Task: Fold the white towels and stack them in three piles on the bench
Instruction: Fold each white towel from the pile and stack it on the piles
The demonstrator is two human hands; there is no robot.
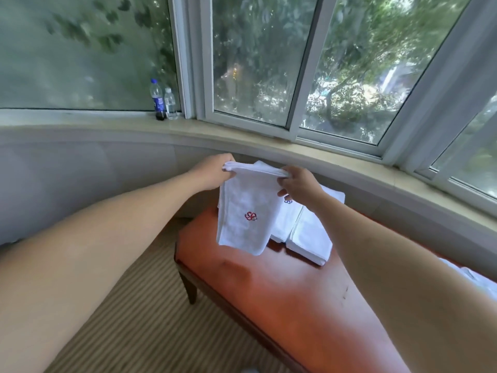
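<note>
A folded white towel with a red embroidered emblem hangs in the air above the far end of the orange bench. My left hand pinches its top left corner and my right hand pinches its top right corner. Behind it, folded white towels lie on the bench in two side-by-side piles, one showing a blue emblem. More white cloth lies at the right edge, partly hidden by my right arm.
A curved window sill runs behind the bench, with a cola bottle and a water bottle standing on it. A grey padded wall curves to the left. Striped carpet lies beside the bench.
</note>
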